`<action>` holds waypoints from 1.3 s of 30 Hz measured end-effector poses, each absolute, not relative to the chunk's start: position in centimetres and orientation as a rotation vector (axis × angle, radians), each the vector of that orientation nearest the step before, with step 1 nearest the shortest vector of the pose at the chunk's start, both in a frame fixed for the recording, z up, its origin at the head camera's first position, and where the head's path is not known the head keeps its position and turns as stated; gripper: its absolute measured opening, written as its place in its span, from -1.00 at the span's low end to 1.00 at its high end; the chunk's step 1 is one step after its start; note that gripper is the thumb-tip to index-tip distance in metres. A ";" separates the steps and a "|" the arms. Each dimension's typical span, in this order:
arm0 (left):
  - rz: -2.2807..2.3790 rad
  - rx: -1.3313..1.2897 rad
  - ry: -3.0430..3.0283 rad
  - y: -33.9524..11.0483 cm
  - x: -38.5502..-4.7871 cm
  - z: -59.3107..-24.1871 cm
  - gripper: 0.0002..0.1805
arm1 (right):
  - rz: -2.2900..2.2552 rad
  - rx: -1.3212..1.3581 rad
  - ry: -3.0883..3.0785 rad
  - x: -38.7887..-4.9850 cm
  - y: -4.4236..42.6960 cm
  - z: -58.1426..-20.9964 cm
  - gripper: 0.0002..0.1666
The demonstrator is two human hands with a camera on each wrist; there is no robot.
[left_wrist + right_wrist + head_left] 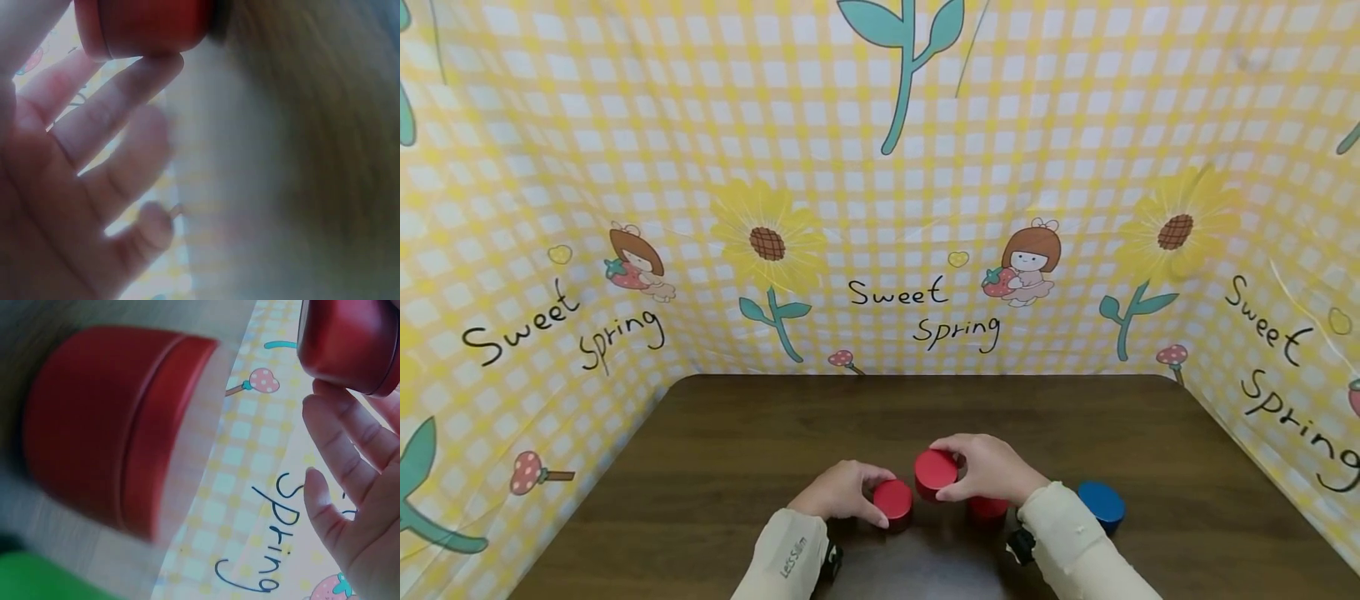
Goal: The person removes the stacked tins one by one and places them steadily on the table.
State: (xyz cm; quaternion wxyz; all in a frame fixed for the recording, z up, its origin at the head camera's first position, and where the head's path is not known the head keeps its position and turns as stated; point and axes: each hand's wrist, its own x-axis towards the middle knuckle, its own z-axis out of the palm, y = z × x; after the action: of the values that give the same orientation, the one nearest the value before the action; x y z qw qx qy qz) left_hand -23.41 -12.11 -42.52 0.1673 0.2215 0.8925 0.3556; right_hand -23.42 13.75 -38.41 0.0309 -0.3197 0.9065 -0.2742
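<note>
In the head view my left hand (844,490) grips a small round red tin (892,502) between thumb and fingers, low over the table. My right hand (996,471) pinches a second red tin (936,472) by its sides, just right of the first and held a little higher. A third red tin (987,510) stands under the right hand and is partly hidden by it. The left wrist view shows the gripped red tin (147,28) at the top, above spread lower fingers. The right wrist view has the standing red tin (106,428) large and close.
A blue tin (1102,503) stands right of my right forearm on the dark wooden table (760,417). A blurred green thing (44,581) shows at the lower left of the right wrist view. Yellow checked cloth (880,208) hangs around the table's back and sides.
</note>
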 end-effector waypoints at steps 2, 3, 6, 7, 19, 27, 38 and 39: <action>1.009 0.631 2.541 -12.1 -23.4 -42.6 -0.43 | -0.809 -0.969 2.828 -23.3 14.1 -38.3 -0.32; 1.005 0.630 2.542 -12.2 -23.4 -42.6 -0.42 | -0.795 -0.957 2.844 -23.3 14.2 -38.2 -0.31; 0.999 0.627 2.546 -12.2 -23.4 -42.7 -0.41 | -0.771 -0.928 2.874 -23.2 14.9 -38.1 -0.32; 0.996 0.627 2.549 -12.3 -23.4 -42.7 -0.41 | -0.764 -0.919 2.884 -23.2 15.1 -38.1 -0.32; 0.964 0.653 2.578 -12.4 -23.3 -43.1 -0.38 | -0.765 -0.918 2.927 -22.8 19.0 -38.2 -0.35; 0.917 0.677 2.592 -12.5 -23.4 -42.9 -0.36 | -0.823 -0.859 2.900 -22.4 20.6 -37.5 -0.33; 0.927 0.714 2.581 -12.4 -23.4 -42.7 -0.37 | -0.830 -0.882 2.893 -21.8 21.8 -37.2 -0.33; 0.930 0.715 2.578 -12.5 -23.4 -42.7 -0.37 | -0.830 -0.877 2.895 -21.8 21.9 -37.2 -0.32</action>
State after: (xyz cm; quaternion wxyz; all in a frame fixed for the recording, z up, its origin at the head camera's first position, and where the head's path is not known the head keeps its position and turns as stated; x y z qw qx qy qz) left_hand -23.36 -12.47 -42.67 0.1540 0.2495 0.8993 0.3246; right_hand -21.77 21.88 -37.23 0.0023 -0.2795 0.9230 -0.2645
